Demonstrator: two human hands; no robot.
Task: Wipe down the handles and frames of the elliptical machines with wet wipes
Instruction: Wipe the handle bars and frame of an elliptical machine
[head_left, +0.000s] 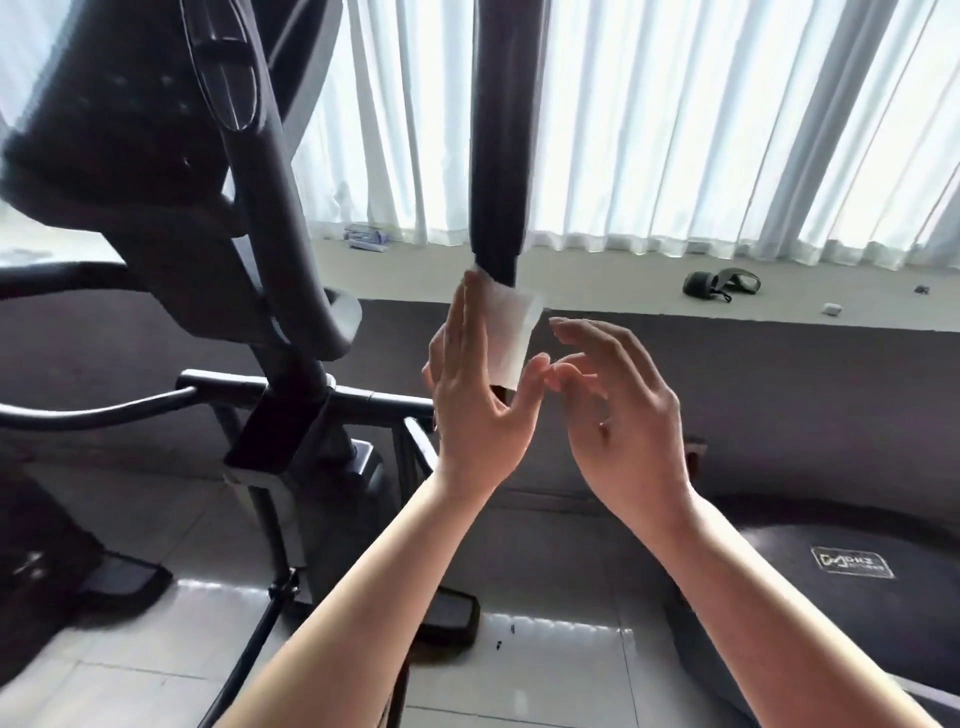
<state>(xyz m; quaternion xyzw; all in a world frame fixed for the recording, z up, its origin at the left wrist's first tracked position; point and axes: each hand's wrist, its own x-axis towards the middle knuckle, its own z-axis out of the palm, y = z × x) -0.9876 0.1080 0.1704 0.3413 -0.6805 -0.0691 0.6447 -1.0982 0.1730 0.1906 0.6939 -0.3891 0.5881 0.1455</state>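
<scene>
A white wet wipe (511, 332) sits just below the lower end of a black padded handle (501, 156) that hangs down from the top centre. My left hand (472, 410) has straight fingers laid flat against the wipe, with the thumb at its lower edge. My right hand (618, 415) hovers to the right with loosely curled fingers, its fingertips close to the wipe's bottom corner and my left thumb. The elliptical's dark console (156, 130) and frame mast (291, 291) fill the left side.
A sill under white curtains (675, 130) carries black straps (722, 285) and a small packet (366, 238). A dark machine housing with a logo (852, 564) lies at lower right. A pedal (449, 616) and frame bars stand on the tiled floor below my arms.
</scene>
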